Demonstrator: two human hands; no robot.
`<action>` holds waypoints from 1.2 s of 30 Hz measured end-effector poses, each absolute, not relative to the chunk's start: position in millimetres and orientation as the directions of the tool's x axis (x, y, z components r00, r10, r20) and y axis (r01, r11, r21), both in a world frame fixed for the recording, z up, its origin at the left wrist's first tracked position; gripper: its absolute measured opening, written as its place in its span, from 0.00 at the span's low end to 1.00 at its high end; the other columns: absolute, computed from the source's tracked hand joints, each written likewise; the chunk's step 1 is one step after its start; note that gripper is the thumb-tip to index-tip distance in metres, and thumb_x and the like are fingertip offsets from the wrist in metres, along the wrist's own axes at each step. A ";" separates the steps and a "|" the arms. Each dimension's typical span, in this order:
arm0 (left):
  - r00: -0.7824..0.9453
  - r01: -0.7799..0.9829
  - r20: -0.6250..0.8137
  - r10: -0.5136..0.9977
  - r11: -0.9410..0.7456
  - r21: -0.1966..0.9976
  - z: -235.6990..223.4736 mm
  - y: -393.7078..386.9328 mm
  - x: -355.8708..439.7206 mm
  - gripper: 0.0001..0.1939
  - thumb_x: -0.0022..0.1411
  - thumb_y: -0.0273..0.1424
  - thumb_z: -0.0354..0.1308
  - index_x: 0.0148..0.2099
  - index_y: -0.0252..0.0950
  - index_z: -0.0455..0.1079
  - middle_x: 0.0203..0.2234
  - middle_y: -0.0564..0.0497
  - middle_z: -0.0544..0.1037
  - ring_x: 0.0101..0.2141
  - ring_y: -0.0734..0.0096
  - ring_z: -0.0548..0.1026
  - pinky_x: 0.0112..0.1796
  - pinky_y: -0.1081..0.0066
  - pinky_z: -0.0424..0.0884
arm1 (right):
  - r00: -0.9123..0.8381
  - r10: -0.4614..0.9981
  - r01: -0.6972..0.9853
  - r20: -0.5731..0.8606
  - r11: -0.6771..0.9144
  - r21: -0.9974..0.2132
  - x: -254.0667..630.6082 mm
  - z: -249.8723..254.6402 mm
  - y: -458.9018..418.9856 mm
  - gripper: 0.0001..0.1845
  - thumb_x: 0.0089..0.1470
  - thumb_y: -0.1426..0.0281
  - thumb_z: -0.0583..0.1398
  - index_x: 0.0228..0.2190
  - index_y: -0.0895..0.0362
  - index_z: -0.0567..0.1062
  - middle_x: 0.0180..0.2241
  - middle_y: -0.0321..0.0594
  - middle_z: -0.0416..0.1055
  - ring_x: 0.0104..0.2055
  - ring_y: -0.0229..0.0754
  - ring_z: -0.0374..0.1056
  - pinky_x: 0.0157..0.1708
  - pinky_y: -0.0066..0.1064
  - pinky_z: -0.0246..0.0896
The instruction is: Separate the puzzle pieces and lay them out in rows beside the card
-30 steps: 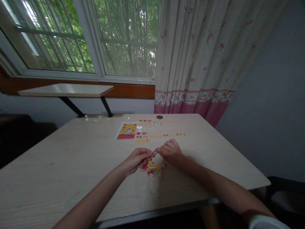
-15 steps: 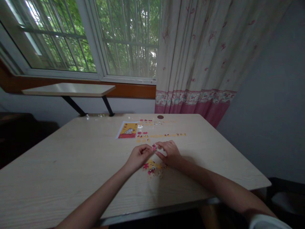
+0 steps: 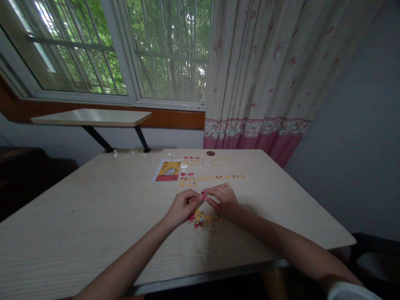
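Observation:
Between my two hands is a small red jigsaw piece, held above the middle of the table. My left hand pinches it from the left with thumb and fingertips. From the other side my right hand has its thumb and forefinger closed on the same piece. Just below the hands lies a loose pile of jigsaw pieces in yellow, red and pale colours, partly hidden by my left hand. Beyond the hands, rows of jigsaw pieces are laid out on the tabletop.
A printed picture sheet with a white figure on yellow and red lies left of the rows. A dark round spot marks the far edge of the table. A raised shelf stands back left, before the window; a curtain hangs behind.
My right thumb and forefinger have closed onto the red jigsaw piece, where they were more apart before. The hands have drawn slightly closer together.

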State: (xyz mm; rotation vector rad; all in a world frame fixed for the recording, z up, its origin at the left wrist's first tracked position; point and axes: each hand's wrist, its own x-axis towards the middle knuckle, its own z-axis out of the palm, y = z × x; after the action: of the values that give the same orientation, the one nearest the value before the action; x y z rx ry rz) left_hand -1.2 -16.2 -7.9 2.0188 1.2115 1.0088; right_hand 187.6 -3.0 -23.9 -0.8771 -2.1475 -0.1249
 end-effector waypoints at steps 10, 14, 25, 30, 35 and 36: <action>0.590 0.621 0.327 0.738 -0.674 0.401 -1.4 -16.2 -24.5 0.13 0.63 0.36 0.46 0.34 0.35 0.68 0.26 0.51 0.70 0.28 0.73 0.68 0.31 0.74 0.63 | -0.241 0.586 0.729 0.773 0.635 -0.254 230.9 0.9 19.2 0.12 0.54 0.65 0.57 0.40 0.54 0.73 0.34 0.38 0.75 0.34 0.38 0.67 0.38 0.32 0.53; 0.615 0.627 0.308 0.726 -0.687 0.367 -3.5 -15.1 -23.7 0.14 0.63 0.36 0.46 0.32 0.35 0.67 0.25 0.52 0.69 0.27 0.74 0.67 0.30 0.75 0.61 | -0.254 0.604 0.743 0.755 0.622 -0.248 243.0 3.9 24.1 0.12 0.54 0.65 0.57 0.41 0.54 0.72 0.35 0.38 0.74 0.35 0.38 0.67 0.39 0.32 0.53; 0.601 0.635 0.309 0.737 -0.675 0.375 -1.5 -16.2 -23.2 0.15 0.63 0.37 0.45 0.30 0.35 0.67 0.23 0.52 0.69 0.26 0.74 0.67 0.29 0.75 0.61 | -0.243 0.658 0.750 0.713 0.593 -0.292 244.5 1.3 26.4 0.14 0.55 0.62 0.56 0.41 0.54 0.72 0.35 0.40 0.74 0.36 0.39 0.67 0.40 0.33 0.52; 0.593 0.641 0.309 0.744 -0.668 0.378 -1.3 -16.1 -23.9 0.15 0.63 0.37 0.45 0.30 0.35 0.66 0.23 0.51 0.69 0.26 0.73 0.67 0.29 0.75 0.61 | -0.249 0.667 0.747 0.703 0.594 -0.299 244.8 2.0 26.5 0.15 0.55 0.62 0.55 0.42 0.54 0.72 0.35 0.40 0.74 0.36 0.39 0.67 0.40 0.33 0.52; 0.588 0.650 0.310 0.747 -0.665 0.367 -2.9 -15.2 -24.8 0.15 0.63 0.37 0.46 0.30 0.35 0.66 0.23 0.51 0.69 0.26 0.73 0.67 0.29 0.75 0.61 | -0.254 0.653 0.735 0.713 0.610 -0.296 245.9 0.8 27.7 0.14 0.55 0.63 0.56 0.42 0.54 0.72 0.34 0.39 0.74 0.35 0.38 0.67 0.40 0.33 0.52; 0.589 0.653 0.310 0.746 -0.666 0.362 -2.8 -15.3 -24.8 0.15 0.63 0.37 0.45 0.30 0.35 0.66 0.23 0.51 0.69 0.26 0.73 0.66 0.29 0.75 0.60 | -0.257 0.648 0.733 0.716 0.614 -0.292 246.0 0.5 27.8 0.14 0.55 0.63 0.56 0.42 0.54 0.72 0.34 0.39 0.74 0.35 0.38 0.67 0.40 0.33 0.52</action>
State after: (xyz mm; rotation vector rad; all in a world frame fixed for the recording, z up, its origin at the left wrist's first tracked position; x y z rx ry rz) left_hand -24.8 -15.3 -2.8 2.6084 1.1642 0.6546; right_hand 246.0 27.8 0.5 -1.0912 -1.9788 -0.1243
